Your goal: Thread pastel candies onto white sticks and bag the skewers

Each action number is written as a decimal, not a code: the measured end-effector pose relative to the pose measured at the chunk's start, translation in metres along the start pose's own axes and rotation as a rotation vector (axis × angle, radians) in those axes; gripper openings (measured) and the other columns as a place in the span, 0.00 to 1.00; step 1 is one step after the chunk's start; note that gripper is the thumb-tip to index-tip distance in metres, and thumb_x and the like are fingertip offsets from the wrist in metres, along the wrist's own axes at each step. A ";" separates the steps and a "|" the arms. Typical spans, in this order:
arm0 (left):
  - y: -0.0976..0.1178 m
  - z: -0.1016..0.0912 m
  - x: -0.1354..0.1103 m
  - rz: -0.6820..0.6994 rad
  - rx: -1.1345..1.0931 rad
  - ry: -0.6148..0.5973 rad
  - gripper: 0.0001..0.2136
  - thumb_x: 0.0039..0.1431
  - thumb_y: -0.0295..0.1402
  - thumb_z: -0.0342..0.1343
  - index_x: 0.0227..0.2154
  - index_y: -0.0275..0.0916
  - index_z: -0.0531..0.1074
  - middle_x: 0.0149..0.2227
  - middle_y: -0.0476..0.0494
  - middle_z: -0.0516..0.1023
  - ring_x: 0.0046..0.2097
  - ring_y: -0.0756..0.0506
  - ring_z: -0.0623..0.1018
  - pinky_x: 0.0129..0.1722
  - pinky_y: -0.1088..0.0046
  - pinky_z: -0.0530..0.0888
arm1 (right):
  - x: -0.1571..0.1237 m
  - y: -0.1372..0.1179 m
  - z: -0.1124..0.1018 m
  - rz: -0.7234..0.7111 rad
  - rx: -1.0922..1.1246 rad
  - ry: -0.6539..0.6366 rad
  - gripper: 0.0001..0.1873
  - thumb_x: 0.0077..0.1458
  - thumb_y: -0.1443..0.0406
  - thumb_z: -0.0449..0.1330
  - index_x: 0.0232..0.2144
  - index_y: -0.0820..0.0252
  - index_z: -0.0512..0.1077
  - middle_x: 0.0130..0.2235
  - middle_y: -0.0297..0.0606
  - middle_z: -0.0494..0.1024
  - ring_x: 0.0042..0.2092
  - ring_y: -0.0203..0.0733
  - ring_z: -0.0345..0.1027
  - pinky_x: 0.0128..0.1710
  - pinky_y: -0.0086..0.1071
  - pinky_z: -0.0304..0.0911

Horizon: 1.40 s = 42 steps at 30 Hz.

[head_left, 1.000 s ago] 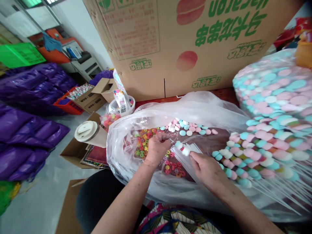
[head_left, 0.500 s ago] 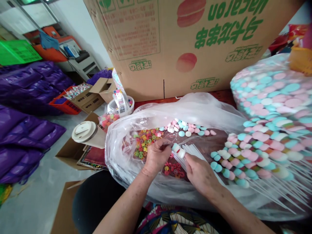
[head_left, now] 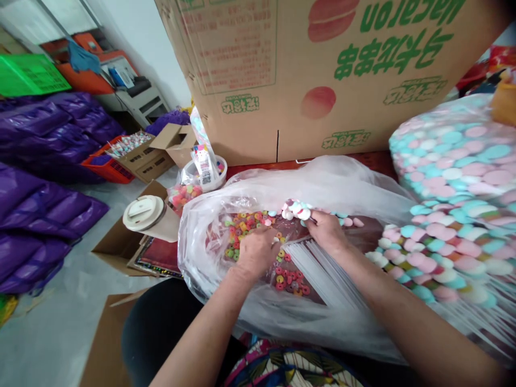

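Note:
My left hand (head_left: 256, 250) rests closed over the colourful ring candies (head_left: 245, 226) inside the clear plastic bag (head_left: 209, 236); what its fingers pinch is hidden. Farther back, my right hand (head_left: 327, 230) is closed on a stick with pastel candies (head_left: 297, 210) threaded at its tip, next to the loose pink, white and blue round candies (head_left: 346, 219). A bundle of bare white sticks (head_left: 318, 266) lies below my right hand. Red ring candies (head_left: 292, 280) sit near the sticks.
Finished candy skewers (head_left: 423, 252) pile up at right, beside a bag of pastel candies (head_left: 455, 156). A large cardboard box (head_left: 322, 75) stands behind. At left sit a lidded paper cup (head_left: 147, 215), small boxes (head_left: 157, 153), a white tub (head_left: 203, 172) and purple bags (head_left: 44, 177).
My right hand carried the stick with candies forward from the stick bundle to the loose round candies. My left hand let go of the stick's tip and settled lower on the ring candies.

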<state>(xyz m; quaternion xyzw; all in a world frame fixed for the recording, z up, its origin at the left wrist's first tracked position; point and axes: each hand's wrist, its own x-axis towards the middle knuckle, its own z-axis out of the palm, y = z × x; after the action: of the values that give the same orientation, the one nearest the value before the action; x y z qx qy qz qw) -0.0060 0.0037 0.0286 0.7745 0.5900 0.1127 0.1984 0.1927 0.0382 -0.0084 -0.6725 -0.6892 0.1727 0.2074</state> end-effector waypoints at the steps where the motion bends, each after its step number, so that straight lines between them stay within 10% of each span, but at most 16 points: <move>1: 0.003 0.003 -0.001 -0.011 0.063 -0.047 0.08 0.55 0.30 0.52 0.35 0.40 0.76 0.39 0.40 0.78 0.40 0.42 0.77 0.38 0.69 0.72 | 0.003 0.000 0.004 -0.017 -0.012 -0.016 0.13 0.55 0.62 0.52 0.33 0.59 0.76 0.34 0.42 0.78 0.35 0.42 0.69 0.34 0.31 0.57; 4: 0.001 0.006 -0.005 -0.044 -0.015 -0.049 0.08 0.53 0.27 0.52 0.33 0.38 0.76 0.38 0.39 0.78 0.40 0.42 0.77 0.38 0.69 0.71 | 0.003 0.000 0.010 -0.055 -0.050 -0.053 0.12 0.54 0.62 0.54 0.32 0.61 0.75 0.36 0.46 0.77 0.36 0.45 0.68 0.33 0.32 0.56; 8: -0.010 0.003 -0.013 -0.252 -0.666 0.087 0.08 0.51 0.34 0.57 0.32 0.37 0.75 0.28 0.46 0.77 0.31 0.47 0.75 0.34 0.73 0.70 | -0.017 -0.002 0.003 -0.100 -0.041 -0.081 0.09 0.52 0.66 0.53 0.32 0.61 0.73 0.31 0.40 0.76 0.32 0.41 0.67 0.32 0.30 0.56; 14: 0.010 0.004 -0.019 -0.401 -1.353 -0.010 0.11 0.43 0.37 0.63 0.29 0.34 0.75 0.23 0.48 0.73 0.23 0.52 0.70 0.26 0.76 0.69 | -0.063 -0.037 -0.021 -0.127 0.411 -0.081 0.13 0.57 0.60 0.50 0.38 0.59 0.72 0.29 0.33 0.76 0.30 0.36 0.66 0.29 0.26 0.59; 32: 0.025 0.008 -0.041 -0.384 -1.561 0.173 0.14 0.34 0.32 0.69 0.28 0.34 0.75 0.23 0.51 0.75 0.25 0.54 0.72 0.28 0.78 0.71 | -0.087 -0.059 -0.030 -0.036 0.529 -0.037 0.13 0.57 0.57 0.51 0.30 0.58 0.70 0.25 0.33 0.73 0.28 0.37 0.65 0.28 0.27 0.59; 42: 0.012 0.015 -0.030 -0.450 -1.398 0.370 0.12 0.37 0.28 0.63 0.30 0.35 0.74 0.23 0.51 0.77 0.23 0.54 0.73 0.25 0.79 0.70 | -0.132 -0.036 -0.040 -0.242 0.039 -0.077 0.15 0.58 0.65 0.45 0.31 0.57 0.71 0.26 0.37 0.77 0.27 0.40 0.70 0.26 0.30 0.58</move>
<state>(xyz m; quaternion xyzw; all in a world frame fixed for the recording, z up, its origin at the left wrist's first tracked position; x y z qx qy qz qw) 0.0019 -0.0302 0.0220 0.2978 0.5489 0.5453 0.5592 0.1839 -0.0965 0.0370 -0.5733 -0.7691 0.1854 0.2131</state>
